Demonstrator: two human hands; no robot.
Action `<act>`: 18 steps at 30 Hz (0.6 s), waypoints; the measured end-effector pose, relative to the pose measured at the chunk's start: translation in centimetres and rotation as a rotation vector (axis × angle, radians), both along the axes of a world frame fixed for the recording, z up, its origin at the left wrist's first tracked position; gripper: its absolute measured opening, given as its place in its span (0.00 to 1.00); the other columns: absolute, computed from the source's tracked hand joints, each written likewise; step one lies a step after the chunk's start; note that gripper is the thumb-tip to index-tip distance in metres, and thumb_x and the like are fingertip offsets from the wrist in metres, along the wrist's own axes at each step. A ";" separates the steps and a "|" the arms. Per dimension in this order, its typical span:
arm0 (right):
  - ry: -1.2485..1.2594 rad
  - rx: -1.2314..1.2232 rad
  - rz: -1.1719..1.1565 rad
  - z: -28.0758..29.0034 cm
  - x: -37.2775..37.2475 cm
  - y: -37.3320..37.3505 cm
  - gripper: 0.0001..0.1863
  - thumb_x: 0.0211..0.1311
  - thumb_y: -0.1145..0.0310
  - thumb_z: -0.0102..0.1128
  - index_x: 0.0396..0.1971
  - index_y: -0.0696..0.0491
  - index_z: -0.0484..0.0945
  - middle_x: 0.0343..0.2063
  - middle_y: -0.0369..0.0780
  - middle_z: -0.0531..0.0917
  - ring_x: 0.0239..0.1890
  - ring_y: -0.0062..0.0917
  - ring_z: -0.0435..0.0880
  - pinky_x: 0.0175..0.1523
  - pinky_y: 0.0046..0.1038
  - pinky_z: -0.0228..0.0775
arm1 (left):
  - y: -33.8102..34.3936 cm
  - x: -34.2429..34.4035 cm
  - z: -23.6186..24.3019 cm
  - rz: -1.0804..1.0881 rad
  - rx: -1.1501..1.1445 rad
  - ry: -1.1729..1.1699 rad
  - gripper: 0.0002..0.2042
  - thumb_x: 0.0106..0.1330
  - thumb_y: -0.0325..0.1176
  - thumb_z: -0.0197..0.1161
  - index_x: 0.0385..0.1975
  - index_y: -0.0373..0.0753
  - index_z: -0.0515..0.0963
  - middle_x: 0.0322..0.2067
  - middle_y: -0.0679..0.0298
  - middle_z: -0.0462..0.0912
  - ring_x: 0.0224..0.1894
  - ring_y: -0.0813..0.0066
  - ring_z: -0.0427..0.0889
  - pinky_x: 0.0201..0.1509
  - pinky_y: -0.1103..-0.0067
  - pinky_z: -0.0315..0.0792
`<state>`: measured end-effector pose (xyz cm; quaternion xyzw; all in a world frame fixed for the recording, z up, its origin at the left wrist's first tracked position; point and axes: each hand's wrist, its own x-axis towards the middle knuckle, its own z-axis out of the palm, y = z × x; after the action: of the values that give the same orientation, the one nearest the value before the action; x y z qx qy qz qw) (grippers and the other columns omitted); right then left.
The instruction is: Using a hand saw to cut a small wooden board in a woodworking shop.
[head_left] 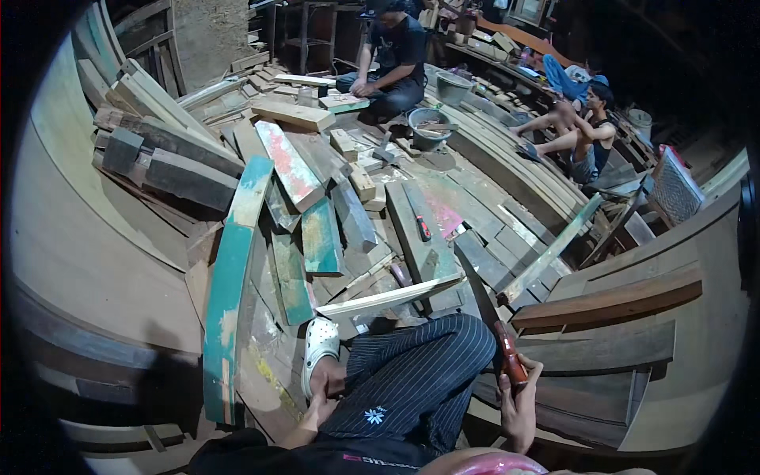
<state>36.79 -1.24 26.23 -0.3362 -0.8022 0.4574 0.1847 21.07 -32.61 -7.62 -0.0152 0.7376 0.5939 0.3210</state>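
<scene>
My right hand is closed round the reddish-brown handle of a handsaw. The saw's long dark blade points up and away, past my bent knee in striped dark trousers. Low at my ankle rests my left hand, beside a white clog; its fingers are too hidden to read. A pale thin wood strip lies crosswise just beyond my leg. On a grey-green plank lies a red and black cutter knife.
Painted beams and timber offcuts pile up at left. A hammer and a bucket stand farther off. One person sits at the back, another at far right. Long boards lie on my right.
</scene>
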 end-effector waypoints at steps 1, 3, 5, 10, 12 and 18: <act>0.023 -0.023 -0.004 0.0 0.1 -0.1 0.22 0.71 0.66 0.51 0.55 0.63 0.56 0.42 0.54 0.76 0.42 0.36 0.77 0.51 0.32 0.68 | 0.1 -0.2 0.1 0.001 0.005 0.004 0.13 0.66 0.35 0.58 0.32 0.29 0.81 0.26 0.64 0.82 0.31 0.81 0.76 0.35 0.78 0.69; 0.022 0.006 0.013 0.1 0.1 -0.1 0.22 0.71 0.67 0.51 0.55 0.63 0.56 0.42 0.53 0.76 0.42 0.34 0.77 0.51 0.32 0.67 | 0.4 -0.7 0.3 0.002 0.012 0.008 0.13 0.66 0.35 0.58 0.32 0.29 0.81 0.26 0.64 0.82 0.31 0.81 0.76 0.35 0.78 0.69; 0.037 0.039 0.000 0.1 0.0 -0.1 0.22 0.71 0.67 0.51 0.55 0.63 0.57 0.42 0.53 0.75 0.42 0.34 0.77 0.51 0.32 0.67 | 0.7 -1.2 0.5 0.000 0.015 0.005 0.13 0.66 0.35 0.58 0.32 0.29 0.81 0.27 0.64 0.82 0.31 0.81 0.76 0.36 0.78 0.69; 0.049 0.177 -0.010 -0.1 -0.6 -0.2 0.20 0.71 0.65 0.52 0.55 0.55 0.57 0.34 0.38 0.71 0.28 0.15 0.67 0.31 0.16 0.63 | 1.1 -1.6 0.6 -0.001 0.008 -0.012 0.13 0.66 0.36 0.58 0.33 0.30 0.81 0.27 0.64 0.82 0.31 0.81 0.76 0.36 0.78 0.69; 0.125 0.040 0.022 0.2 -0.4 -0.6 0.20 0.71 0.65 0.52 0.55 0.55 0.57 0.35 0.38 0.71 0.29 0.15 0.67 0.32 0.16 0.63 | 1.3 -1.7 0.5 -0.002 0.005 -0.020 0.13 0.66 0.36 0.58 0.33 0.30 0.81 0.27 0.64 0.82 0.32 0.80 0.76 0.36 0.78 0.70; 0.128 -0.153 -0.047 1.2 0.0 -1.1 0.22 0.70 0.65 0.54 0.56 0.54 0.56 0.37 0.39 0.71 0.30 0.15 0.68 0.35 0.17 0.64 | 2.2 -2.6 0.2 -0.017 0.001 -0.033 0.13 0.67 0.36 0.57 0.33 0.30 0.81 0.28 0.63 0.82 0.32 0.80 0.77 0.37 0.78 0.70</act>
<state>36.78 -2.30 27.45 -0.3380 -0.7433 0.5337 0.2200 18.45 -30.39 -7.38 -0.0186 0.7321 0.5910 0.3381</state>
